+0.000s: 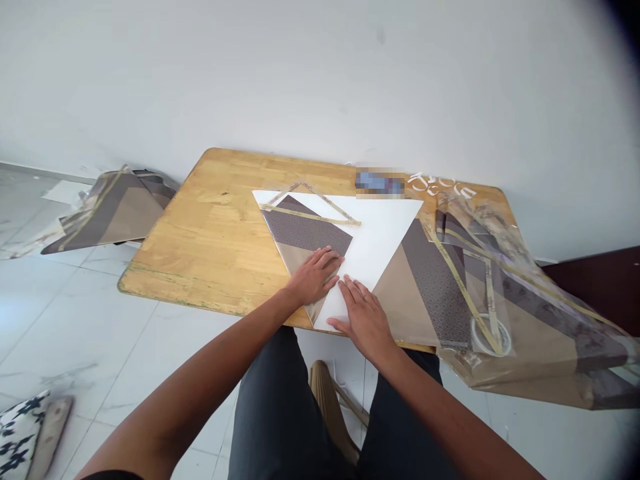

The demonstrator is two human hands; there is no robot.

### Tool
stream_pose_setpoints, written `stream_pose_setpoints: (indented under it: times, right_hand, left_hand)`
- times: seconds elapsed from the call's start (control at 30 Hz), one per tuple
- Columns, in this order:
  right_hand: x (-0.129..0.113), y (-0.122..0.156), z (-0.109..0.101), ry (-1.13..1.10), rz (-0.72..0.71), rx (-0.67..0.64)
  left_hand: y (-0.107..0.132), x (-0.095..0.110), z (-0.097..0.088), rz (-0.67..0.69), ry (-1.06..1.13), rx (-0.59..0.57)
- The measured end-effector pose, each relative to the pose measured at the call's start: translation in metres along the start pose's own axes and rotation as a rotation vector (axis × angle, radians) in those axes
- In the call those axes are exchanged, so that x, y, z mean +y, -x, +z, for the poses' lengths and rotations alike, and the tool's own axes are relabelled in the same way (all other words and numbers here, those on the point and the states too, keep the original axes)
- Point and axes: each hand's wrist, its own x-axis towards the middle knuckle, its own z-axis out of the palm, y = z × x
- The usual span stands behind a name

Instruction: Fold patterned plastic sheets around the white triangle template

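Observation:
My left hand (315, 275) lies flat on a folded brown and grey patterned sheet (305, 233), pressing it against a large white triangular sheet (380, 227). My right hand (363, 319) rests flat on the white sheet near its lower point, fingers spread, beside the left hand. Gold-edged strips of tape (310, 215) cross the patterned flap at the far end. To the right, a similar patterned sheet (430, 293) extends from under the white edge, and a roll of clear tape (491, 337) lies on it. Both hands rest on the paper without gripping anything.
The papers lie on a wooden table (215, 227) against a white wall. A clear-wrapped patterned sheet (550, 327) hangs over the table's right edge. Another patterned sheet (110, 213) leans on the floor at left. A blurred object (380, 181) sits at the far edge.

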Motion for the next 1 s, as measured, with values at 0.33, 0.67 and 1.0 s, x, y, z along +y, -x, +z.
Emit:
stream_pose_setpoints:
  times: [0.33,0.67,1.0]
  right_hand:
    - [0.055,-0.051,-0.016,-0.072,0.081,0.272]
    - [0.063,-0.061,0.003,0.001,0.042,0.290]
    - [0.040,-0.074,-0.036,0.220,0.069,0.018]
  left_hand:
    - [0.002,0.005,-0.003,-0.025,-0.038,0.005]
    - [0.001,0.004,0.000,-0.001,-0.087,-0.013]
    - [0.002,0.004,0.000,0.011,-0.108,-0.016]
